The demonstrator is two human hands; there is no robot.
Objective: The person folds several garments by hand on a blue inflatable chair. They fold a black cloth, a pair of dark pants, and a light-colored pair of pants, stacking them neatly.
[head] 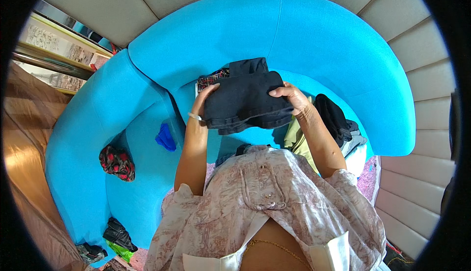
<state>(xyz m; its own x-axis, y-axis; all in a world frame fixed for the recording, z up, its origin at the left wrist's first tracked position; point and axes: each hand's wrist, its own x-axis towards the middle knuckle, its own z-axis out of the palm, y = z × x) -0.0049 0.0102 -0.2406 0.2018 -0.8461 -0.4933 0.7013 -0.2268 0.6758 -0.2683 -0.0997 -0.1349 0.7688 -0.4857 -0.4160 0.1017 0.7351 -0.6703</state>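
A folded black garment (246, 100) is held up between both hands, over the seat of a blue curved sofa. My left hand (206, 100) grips its left edge, and a pale band circles that wrist. On the opposite edge, my right hand (292, 97) has its thumb on top of the cloth, fingers partly hidden beneath. Behind the bundle, another folded black cloth (249, 66) and a plaid cloth (213, 79) show in part. An olive-green cloth (298, 136) lies under my right forearm, with a black garment (331, 118) to its right.
Grey and white clothes (355, 149) lie at the right seat end. On the left sofa section (143, 204) are a blue cloth (166, 137) and a red-and-black bundle (117, 163). Black (119, 234) and bright green (121, 250) items lie lower left. A padded wall (415, 116) curves behind.
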